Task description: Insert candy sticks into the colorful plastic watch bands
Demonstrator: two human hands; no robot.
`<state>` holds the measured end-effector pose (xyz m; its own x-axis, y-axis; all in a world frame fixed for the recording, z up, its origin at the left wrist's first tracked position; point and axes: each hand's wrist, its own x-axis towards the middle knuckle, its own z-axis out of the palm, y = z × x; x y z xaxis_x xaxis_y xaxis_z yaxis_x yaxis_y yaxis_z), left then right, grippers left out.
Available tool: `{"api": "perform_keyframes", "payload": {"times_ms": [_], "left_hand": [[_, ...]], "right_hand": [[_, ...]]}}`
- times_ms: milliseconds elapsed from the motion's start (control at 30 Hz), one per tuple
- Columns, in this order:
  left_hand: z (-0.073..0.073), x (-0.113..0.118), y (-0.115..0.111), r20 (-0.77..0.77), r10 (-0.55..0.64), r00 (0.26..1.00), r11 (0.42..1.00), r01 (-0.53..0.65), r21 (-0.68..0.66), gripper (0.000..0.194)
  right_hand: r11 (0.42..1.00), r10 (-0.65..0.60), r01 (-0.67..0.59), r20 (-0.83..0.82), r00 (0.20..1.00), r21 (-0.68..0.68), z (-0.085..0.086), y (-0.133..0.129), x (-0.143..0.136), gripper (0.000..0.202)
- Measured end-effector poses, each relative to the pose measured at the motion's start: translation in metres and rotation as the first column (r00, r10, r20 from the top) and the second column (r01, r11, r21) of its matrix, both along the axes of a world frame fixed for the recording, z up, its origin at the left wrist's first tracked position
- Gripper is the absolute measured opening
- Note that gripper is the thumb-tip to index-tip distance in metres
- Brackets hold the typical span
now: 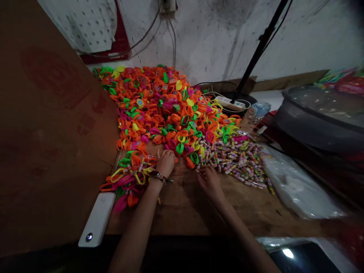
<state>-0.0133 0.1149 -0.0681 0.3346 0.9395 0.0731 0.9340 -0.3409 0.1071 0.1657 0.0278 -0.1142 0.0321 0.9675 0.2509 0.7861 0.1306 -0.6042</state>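
Head view set a stained white wall (204,45) across the back as your far limit, and the wooden table (187,216) ended at a straight front edge near your body, its bare strip running from below your hands toward the right. A brown carton (57,125) rose along your left and cut off room there; only its outer side showed, so you could not see what it held. The big heap of toy watches (159,102), mostly orange, filled the middle and back of the table. At the right stood a round grey tub (318,121), with shiny plastic wrapping at its top and contents you could not make out. A black pole (253,57) stood behind the heap, limiting the back right. Clear plastic bags (304,189) lay flat beside the pile of small wrapped tubes (236,161), which touched the heap's right side. A smaller pile of watches (132,185) lay left of your left wrist. Your left hand (166,162) had its fingers bent close together at the heap's near edge; your right hand (209,182) curled its fingers beside the tubes. You could not tell whether either pinched anything. A white device (98,220) with a lit display lay by the carton at the front edge; a white power strip (230,103) sat at the pole's foot, near a clear bottle (259,110).
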Motion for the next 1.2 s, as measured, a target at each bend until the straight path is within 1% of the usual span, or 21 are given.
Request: {"api": "perform_keyframes", "payload": {"times_ms": [33,67,100,167,200,233,300,367,433,500,567,600,700,833,900,1000,1067,1133,1200], "left_hand": [[-0.003,-0.004,-0.003,0.008,-0.046,0.999,0.999,0.047,-0.021,0.015],[-0.006,-0.007,-0.007,0.016,-0.09,0.996,0.995,0.091,-0.043,0.012],[-0.008,-0.01,-0.01,0.023,-0.126,0.992,0.99,0.127,-0.06,0.011],[-0.013,-0.013,-0.017,0.036,-0.165,0.986,0.983,0.167,-0.069,0.011],[-0.014,-0.014,-0.019,0.043,-0.169,0.985,0.983,0.172,-0.06,0.011],[-0.014,-0.014,-0.022,0.051,-0.169,0.984,0.984,0.171,-0.046,0.009],[-0.012,-0.011,-0.029,0.084,-0.169,0.982,0.985,0.17,-0.01,0.01],[-0.006,-0.006,-0.038,0.211,-0.16,0.964,0.987,0.157,0.032,0.011],[0.005,0.0,-0.049,0.395,-0.147,0.907,0.989,0.134,0.061,0.016],[0.018,0.005,-0.061,0.553,-0.163,0.817,0.987,0.142,0.081,0.026],[0.03,0.008,-0.071,0.608,-0.232,0.76,0.972,0.203,0.117,0.031],[0.035,0.009,-0.075,0.61,-0.269,0.745,0.962,0.236,0.136,0.031],[0.045,0.01,-0.081,0.561,-0.334,0.757,0.941,0.302,0.154,0.027],[0.048,0.009,-0.084,0.507,-0.34,0.792,0.938,0.323,0.124,0.028],[0.049,0.009,-0.086,0.48,-0.333,0.812,0.94,0.325,0.104,0.032],[0.049,0.009,-0.088,0.447,-0.333,0.83,0.941,0.323,0.1,0.035],[0.05,0.01,-0.089,0.424,-0.338,0.84,0.94,0.323,0.108,0.036],[0.049,0.01,-0.091,0.405,-0.332,0.852,0.943,0.315,0.11,0.036],[0.048,0.01,-0.093,0.399,-0.317,0.86,0.948,0.3,0.107,0.035]], "right_hand": [[1.0,0.002,-0.003,-0.098,0.995,-0.007,0.003,-0.002,0.001,0.018],[1.0,0.008,-0.013,-0.234,0.972,-0.022,0.008,-0.003,0.002,0.021],[0.999,0.016,-0.034,-0.392,0.92,-0.039,0.012,-0.004,0.002,0.025],[0.993,0.021,-0.092,-0.674,0.738,-0.071,0.023,-0.005,-0.001,0.031],[0.989,0.012,-0.119,-0.761,0.649,-0.086,0.028,-0.006,-0.003,0.033],[0.985,-0.001,-0.139,-0.807,0.591,-0.104,0.033,-0.006,-0.005,0.034],[0.974,-0.04,-0.171,-0.856,0.515,-0.148,0.041,-0.006,-0.009,0.036],[0.962,-0.067,-0.206,-0.881,0.469,-0.182,0.049,-0.007,-0.011,0.037],[0.952,-0.056,-0.244,-0.891,0.451,-0.184,0.058,-0.01,-0.011,0.038],[0.948,-0.016,-0.279,-0.896,0.443,-0.155,0.067,-0.013,-0.009,0.036],[0.946,0.028,-0.302,-0.898,0.439,-0.118,0.077,-0.017,-0.007,0.034],[0.946,0.045,-0.306,-0.897,0.44,-0.103,0.082,-0.019,-0.007,0.032],[0.951,0.076,-0.3,-0.882,0.466,-0.077,0.09,-0.022,-0.006,0.029],[0.964,0.104,-0.263,-0.855,0.508,-0.039,0.089,-0.023,-0.009,0.026],[0.977,0.131,-0.214,-0.818,0.56,0.009,0.086,-0.025,-0.011,0.022],[0.983,0.182,-0.141,-0.702,0.688,0.116,0.083,-0.028,-0.014,0.013],[0.98,0.189,-0.104,-0.625,0.757,0.171,0.083,-0.031,-0.017,0.009],[0.978,0.184,-0.087,-0.579,0.795,0.191,0.082,-0.034,-0.019,0.008],[0.981,0.177,-0.097,-0.565,0.806,0.169,0.08,-0.036,-0.021,0.006]]}}
